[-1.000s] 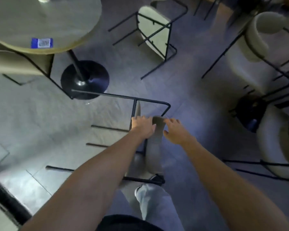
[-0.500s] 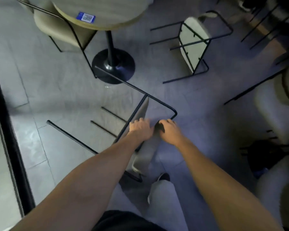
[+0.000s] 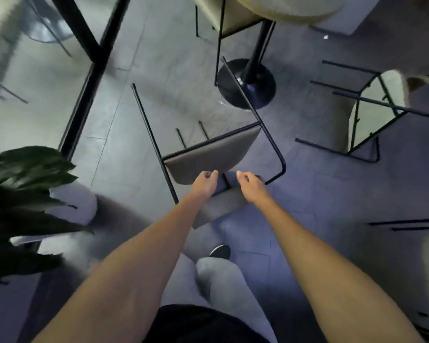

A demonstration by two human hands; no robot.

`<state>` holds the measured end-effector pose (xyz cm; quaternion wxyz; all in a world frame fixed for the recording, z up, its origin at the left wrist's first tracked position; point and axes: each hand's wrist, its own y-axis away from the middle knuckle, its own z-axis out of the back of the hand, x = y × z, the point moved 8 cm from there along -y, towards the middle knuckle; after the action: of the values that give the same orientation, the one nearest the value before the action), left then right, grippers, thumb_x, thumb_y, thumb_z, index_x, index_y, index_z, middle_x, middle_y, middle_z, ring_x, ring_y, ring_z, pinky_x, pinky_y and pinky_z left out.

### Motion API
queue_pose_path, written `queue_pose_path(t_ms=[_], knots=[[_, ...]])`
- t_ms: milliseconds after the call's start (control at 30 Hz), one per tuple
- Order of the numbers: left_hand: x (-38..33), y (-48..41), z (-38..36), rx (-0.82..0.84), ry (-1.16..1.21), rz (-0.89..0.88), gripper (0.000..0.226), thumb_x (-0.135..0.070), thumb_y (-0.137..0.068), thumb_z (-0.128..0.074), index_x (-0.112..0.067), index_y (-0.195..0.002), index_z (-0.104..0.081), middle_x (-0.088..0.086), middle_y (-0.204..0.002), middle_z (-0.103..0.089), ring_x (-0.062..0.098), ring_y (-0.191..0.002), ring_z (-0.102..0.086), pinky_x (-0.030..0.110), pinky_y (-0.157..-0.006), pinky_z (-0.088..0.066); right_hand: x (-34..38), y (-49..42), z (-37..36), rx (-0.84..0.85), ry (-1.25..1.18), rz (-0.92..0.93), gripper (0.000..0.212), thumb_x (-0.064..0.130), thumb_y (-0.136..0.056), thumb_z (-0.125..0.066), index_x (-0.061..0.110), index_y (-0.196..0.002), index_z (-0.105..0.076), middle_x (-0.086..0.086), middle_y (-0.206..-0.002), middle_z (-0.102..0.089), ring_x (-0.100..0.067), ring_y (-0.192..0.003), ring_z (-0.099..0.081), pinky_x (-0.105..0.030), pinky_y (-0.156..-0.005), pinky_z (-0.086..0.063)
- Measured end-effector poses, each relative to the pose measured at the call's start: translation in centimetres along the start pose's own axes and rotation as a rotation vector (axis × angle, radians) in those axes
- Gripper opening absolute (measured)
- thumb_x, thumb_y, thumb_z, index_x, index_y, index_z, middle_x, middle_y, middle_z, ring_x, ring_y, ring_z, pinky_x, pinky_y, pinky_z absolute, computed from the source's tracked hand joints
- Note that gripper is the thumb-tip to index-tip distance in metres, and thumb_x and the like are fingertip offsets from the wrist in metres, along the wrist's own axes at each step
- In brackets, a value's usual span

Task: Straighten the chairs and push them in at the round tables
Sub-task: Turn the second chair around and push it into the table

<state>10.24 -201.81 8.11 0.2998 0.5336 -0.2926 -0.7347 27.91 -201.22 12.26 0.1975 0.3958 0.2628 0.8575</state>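
A chair (image 3: 208,159) with a beige padded seat and a thin black metal frame sits tilted in the middle of the floor, its backrest toward me. My left hand (image 3: 204,183) grips the top of the backrest on the left. My right hand (image 3: 251,185) grips the same top edge on the right. The round table (image 3: 290,8) stands at the upper right, its black pedestal base (image 3: 248,82) just beyond the chair.
A second beige chair (image 3: 371,115) lies tipped at the right. Another chair (image 3: 228,18) stands tucked by the table. A leafy plant (image 3: 22,194) in a white pot is at the left. A black-framed glass wall (image 3: 89,58) runs along the upper left.
The chair has swung round in both hands so its seat now faces the table base. The view turned left, bringing the plant and glass wall into sight.
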Motion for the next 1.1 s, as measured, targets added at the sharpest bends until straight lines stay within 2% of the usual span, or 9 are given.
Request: queue_pose_path(t_ms=[100, 267, 400, 500, 667, 833, 967, 1033, 1100], knots=[[3.6, 2.3, -0.7, 0.032, 0.240, 0.108, 0.048, -0.051, -0.100, -0.041, -0.011, -0.123, -0.053, 0.012, -0.105, -0.061, 0.025, -0.082, -0.062, 0.034, -0.068, -0.051, -1.2, 1.8, -1.1, 0.024, -0.134, -0.033, 0.038, 0.050, -0.099, -0.043, 0.016, -0.104, -0.057, -0.008, -0.097, -0.062, -0.035, -0.095, -0.068, -0.052, -0.087, -0.056], [7.9, 4.3, -2.4, 0.043, 0.481, 0.163, 0.036, -0.049, -0.100, -0.044, -0.019, -0.117, -0.054, 0.006, -0.101, -0.057, 0.015, -0.072, -0.055, 0.030, -0.062, -0.047, -4.4, 3.6, -2.3, -0.013, -0.316, -0.058, 0.025, 0.032, -0.101, -0.051, 0.009, -0.110, -0.055, -0.005, -0.090, -0.057, -0.029, -0.078, -0.067, -0.050, -0.079, -0.060], [12.6, 4.6, -4.8, 0.055, 0.516, 0.159, 0.022, -0.037, -0.098, -0.058, -0.020, -0.112, -0.054, 0.002, -0.093, -0.055, 0.013, -0.072, -0.052, 0.028, -0.061, -0.048, -9.5, 3.8, -4.8, 0.020, -0.288, -0.090, 0.037, 0.022, -0.096, -0.062, 0.008, -0.128, -0.050, -0.012, -0.110, -0.059, -0.025, -0.076, -0.065, -0.045, -0.076, -0.059], [17.2, 3.5, -7.1, 0.053, 0.556, 0.195, 0.020, -0.032, -0.098, -0.059, -0.019, -0.112, -0.054, 0.001, -0.087, -0.052, 0.012, -0.070, -0.051, 0.027, -0.060, -0.047, -14.1, 2.4, -7.5, 0.046, -0.327, -0.103, 0.042, 0.017, -0.095, -0.064, 0.005, -0.131, -0.048, -0.010, -0.103, -0.057, -0.022, -0.069, -0.062, -0.044, -0.075, -0.058], [24.8, -5.0, -12.6, -0.015, 0.616, 0.235, 0.024, -0.033, -0.096, -0.063, -0.021, -0.115, -0.056, 0.002, -0.096, -0.056, 0.016, -0.086, -0.054, 0.027, -0.065, -0.048, -22.4, -6.5, -13.6, 0.056, -0.337, -0.115, 0.046, 0.020, -0.091, -0.070, 0.007, -0.129, -0.049, -0.015, -0.112, -0.060, -0.022, -0.073, -0.061, -0.040, -0.071, -0.058], [32.8, -15.5, -19.7, -0.033, 0.695, 0.309, 0.029, -0.028, -0.093, -0.068, -0.020, -0.117, -0.054, 0.001, -0.086, -0.051, 0.013, -0.072, -0.049, 0.026, -0.053, -0.046, -32.0, -17.0, -19.9, 0.088, -0.324, -0.164, 0.057, 0.029, -0.087, -0.075, 0.010, -0.132, -0.046, -0.012, -0.112, -0.060, -0.022, -0.082, -0.062, -0.039, -0.074, -0.058], [38.0, -23.8, -24.5, -0.017, 0.915, 0.358, 0.018, -0.027, -0.095, -0.065, -0.019, -0.101, -0.050, 0.002, -0.080, -0.040, 0.012, -0.060, -0.040, 0.021, -0.043, -0.041, -39.0, -24.9, -23.6, 0.054, -0.440, -0.249, 0.053, 0.029, -0.091, -0.070, 0.007, -0.132, -0.045, -0.010, -0.109, -0.055, -0.025, -0.091, -0.059, -0.034, -0.065, -0.055], [39.7, -26.8, -26.2, -0.035, 0.996, 0.391, 0.026, -0.028, -0.095, -0.065, -0.018, -0.114, -0.050, 0.004, -0.098, -0.047, 0.016, -0.085, -0.056, 0.026, -0.063, -0.048, -42.5, -28.1, -25.1, 0.035, -0.493, -0.301, 0.055, 0.033, -0.089, -0.071, 0.006, -0.131, -0.047, -0.009, -0.121, -0.056, -0.028, -0.101, -0.060, -0.032, -0.059, -0.054], [41.6, -29.4, -27.4, -0.083, 1.076, 0.405, 0.048, -0.030, -0.094, -0.066, -0.017, -0.135, -0.047, 0.006, -0.126, -0.047, 0.019, -0.130, -0.049, 0.030, -0.083, -0.047, -45.6, -30.9, -26.2, 0.015, -0.534, -0.343, 0.064, 0.038, -0.085, -0.073, 0.008, -0.136, -0.048, -0.012, -0.135, -0.054, -0.028, -0.109, -0.057, -0.030, -0.056, -0.049]])
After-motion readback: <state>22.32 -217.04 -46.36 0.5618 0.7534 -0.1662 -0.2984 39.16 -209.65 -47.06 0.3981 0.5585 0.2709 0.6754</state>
